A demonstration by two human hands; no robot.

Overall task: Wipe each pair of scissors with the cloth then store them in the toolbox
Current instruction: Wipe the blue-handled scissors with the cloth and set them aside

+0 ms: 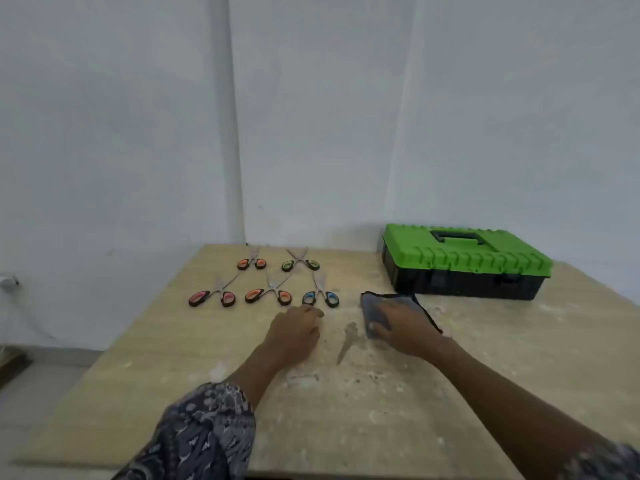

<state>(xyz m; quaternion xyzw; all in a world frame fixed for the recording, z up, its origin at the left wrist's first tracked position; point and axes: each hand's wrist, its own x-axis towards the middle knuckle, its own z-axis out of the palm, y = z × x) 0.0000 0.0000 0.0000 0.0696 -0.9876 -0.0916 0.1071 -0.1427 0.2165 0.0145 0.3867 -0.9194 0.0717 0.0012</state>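
Several pairs of scissors lie in two rows on the wooden table (173, 375). The blue-handled pair (320, 296) is nearest to my left hand (294, 329), which hovers just below its handles with loosely curled fingers and holds nothing. Beside it lie an orange pair (268, 294) and a pink pair (212, 296). Behind them are another orange pair (252, 262) and a green pair (300, 263). My right hand (403, 323) rests on the dark blue cloth (372, 306), which lies flat on the table. The green-lidded black toolbox (464, 265) stands closed at the back right.
The table top is stained and dusty, with a dark streak (348, 341) between my hands. A grey wall rises right behind the table. The table's left edge drops to the floor, where a cable and socket (8, 282) sit by the wall.
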